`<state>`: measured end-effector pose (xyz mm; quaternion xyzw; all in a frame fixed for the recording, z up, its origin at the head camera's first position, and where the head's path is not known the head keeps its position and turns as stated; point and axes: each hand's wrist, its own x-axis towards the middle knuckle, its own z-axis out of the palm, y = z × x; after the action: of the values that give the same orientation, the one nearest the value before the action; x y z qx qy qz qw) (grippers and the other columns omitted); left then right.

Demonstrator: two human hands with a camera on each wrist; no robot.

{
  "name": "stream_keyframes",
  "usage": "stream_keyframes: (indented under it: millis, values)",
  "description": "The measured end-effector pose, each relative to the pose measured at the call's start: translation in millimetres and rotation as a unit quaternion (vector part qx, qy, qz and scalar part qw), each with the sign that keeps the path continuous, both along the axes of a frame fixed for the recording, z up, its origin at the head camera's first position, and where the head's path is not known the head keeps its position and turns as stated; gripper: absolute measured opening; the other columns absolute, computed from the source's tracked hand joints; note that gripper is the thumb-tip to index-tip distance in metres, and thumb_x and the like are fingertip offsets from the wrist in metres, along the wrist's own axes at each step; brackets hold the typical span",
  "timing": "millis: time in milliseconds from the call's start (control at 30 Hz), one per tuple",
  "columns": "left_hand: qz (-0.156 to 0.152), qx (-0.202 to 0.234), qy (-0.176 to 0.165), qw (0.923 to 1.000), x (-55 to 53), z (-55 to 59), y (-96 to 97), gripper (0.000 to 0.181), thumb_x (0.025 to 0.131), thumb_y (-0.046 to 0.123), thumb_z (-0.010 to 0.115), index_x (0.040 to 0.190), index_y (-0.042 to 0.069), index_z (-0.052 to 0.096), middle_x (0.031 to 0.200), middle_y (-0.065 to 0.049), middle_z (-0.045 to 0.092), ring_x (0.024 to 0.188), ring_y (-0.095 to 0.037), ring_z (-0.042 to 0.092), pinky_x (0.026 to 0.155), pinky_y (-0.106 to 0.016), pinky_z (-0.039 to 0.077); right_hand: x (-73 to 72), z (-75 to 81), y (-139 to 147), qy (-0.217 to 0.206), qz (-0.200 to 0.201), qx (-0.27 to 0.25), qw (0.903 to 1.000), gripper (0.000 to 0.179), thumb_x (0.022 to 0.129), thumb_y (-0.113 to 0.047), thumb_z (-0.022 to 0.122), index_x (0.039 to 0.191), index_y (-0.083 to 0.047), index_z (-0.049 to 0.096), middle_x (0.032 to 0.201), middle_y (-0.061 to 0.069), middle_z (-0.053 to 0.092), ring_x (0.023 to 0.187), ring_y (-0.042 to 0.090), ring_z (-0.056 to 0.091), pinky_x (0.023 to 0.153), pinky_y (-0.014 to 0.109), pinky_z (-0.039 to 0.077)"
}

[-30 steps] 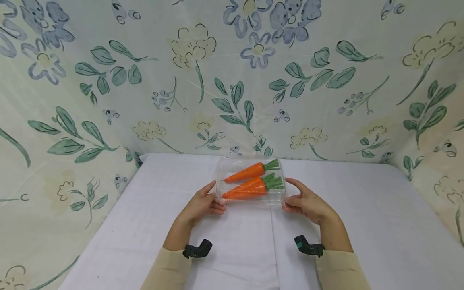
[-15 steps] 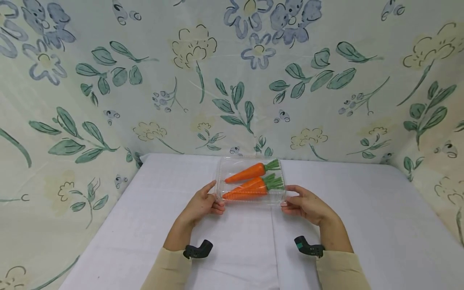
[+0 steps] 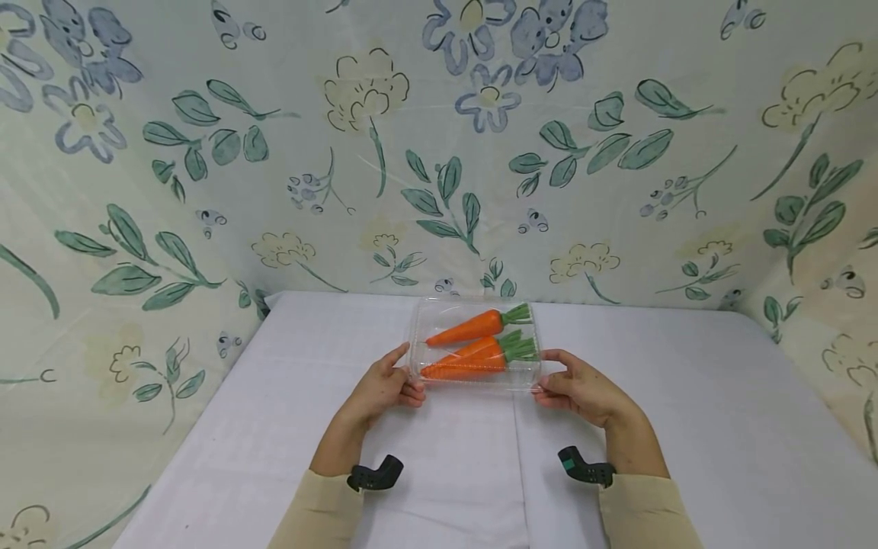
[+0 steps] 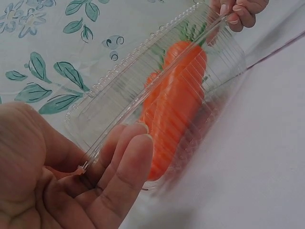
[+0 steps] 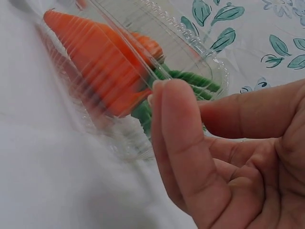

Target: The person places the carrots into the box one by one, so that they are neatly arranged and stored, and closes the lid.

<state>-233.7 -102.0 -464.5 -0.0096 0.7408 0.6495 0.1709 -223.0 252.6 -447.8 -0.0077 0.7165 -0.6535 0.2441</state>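
Note:
A clear plastic clamshell box [image 3: 449, 307] lies at the back middle of the white table, its lid down. Inside are orange carrots [image 3: 466, 328] with green tops pointing right. My left hand [image 3: 380, 390] pinches the rim at the box's front left corner; in the left wrist view, thumb and fingers meet at the end of the ribbed box [image 4: 224, 62]. At the front right corner, my right hand [image 3: 579, 390] pinches the rim between thumb and fingers. The right wrist view has its fingertips [image 5: 178, 102] covering part of the rim near the green tops [image 5: 195, 81].
The white cloth [image 3: 439, 473] covers the table, with a fold line running toward me. A floral curtain [image 3: 439, 152] hangs right behind the table's back edge and along the sides. Each wrist wears a black camera mount [image 3: 376, 473].
My right index finger has come down along the box's right side toward the front corner. The box and my left hand have stayed almost in place.

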Motion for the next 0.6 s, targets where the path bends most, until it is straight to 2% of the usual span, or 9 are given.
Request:
stream_keyframes:
  millis: [600]
  values:
    - [0.005, 0.003, -0.003, 1.0000, -0.7, -0.2, 0.5, 0.061, 0.105, 0.005, 0.038, 0.163, 0.009, 0.022, 0.085, -0.013, 0.070, 0.067, -0.016, 0.071, 0.070, -0.033, 0.064, 0.0, -5.7, 4.0, 0.020, 0.006, -0.008, 0.9997, 0.069, 0.102, -0.005, 0.057, 0.157, -0.001, 0.016, 0.097, 0.005, 0.071, 0.088, 0.013, 0.072, 0.080, 0.022, 0.061]
